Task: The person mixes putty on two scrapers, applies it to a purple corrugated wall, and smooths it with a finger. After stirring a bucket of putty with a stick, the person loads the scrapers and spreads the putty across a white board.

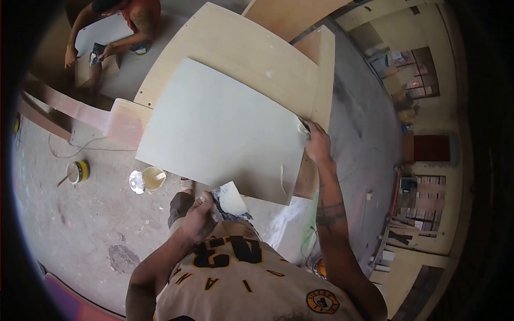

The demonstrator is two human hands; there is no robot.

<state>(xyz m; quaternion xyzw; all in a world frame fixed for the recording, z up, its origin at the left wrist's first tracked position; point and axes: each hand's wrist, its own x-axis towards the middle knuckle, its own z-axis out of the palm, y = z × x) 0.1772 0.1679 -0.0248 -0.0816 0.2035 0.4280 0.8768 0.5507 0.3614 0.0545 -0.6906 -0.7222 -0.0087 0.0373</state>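
My left hand (198, 216) is closed on the edge of a square plate (230, 200), smeared with pale paste and dark at its borders, held close to my shirt. A large pale grey panel (225, 125) lies before me on a wooden structure. At the panel's right edge, my right hand (319, 143) is closed around a small flat spreader (303, 127) with white paste on it; its handle is hidden by the fingers. Near the panel's lower right corner is a curved streak of white paste (282, 179).
Plywood (230, 48) extends behind the panel. An open can of pale paste (155, 178) with its lid (136, 182) stands on the floor, and a yellow-banded tub (78, 171) farther left. Another person (136, 21) works on a white panel (101, 35) at upper left. A cable (80, 147) crosses the floor.
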